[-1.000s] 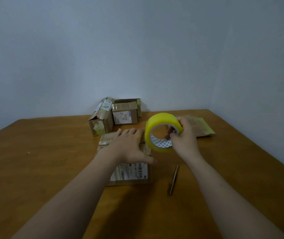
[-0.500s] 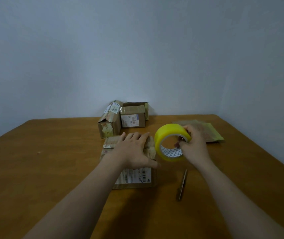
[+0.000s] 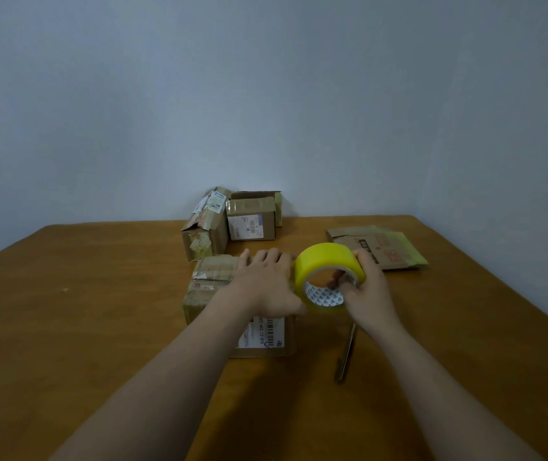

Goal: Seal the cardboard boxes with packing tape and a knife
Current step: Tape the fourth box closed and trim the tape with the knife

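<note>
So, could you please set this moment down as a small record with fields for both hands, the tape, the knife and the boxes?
left hand: flat on the brown cardboard box with a barcode label, fingers straight
right hand: grips the yellow roll of packing tape, beside that box's right edge
knife: slim dark knife on the brown wooden table, right of the box, untouched
farther boxes: torn cardboard box and small labelled cardboard box, near the wall
far right: flattened printed cardboard packet

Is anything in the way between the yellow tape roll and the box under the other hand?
Only the left hand itself, lying flat on top of the box. The tape roll, gripped by the right hand, sits right beside it; nothing else visible intervenes.
</note>
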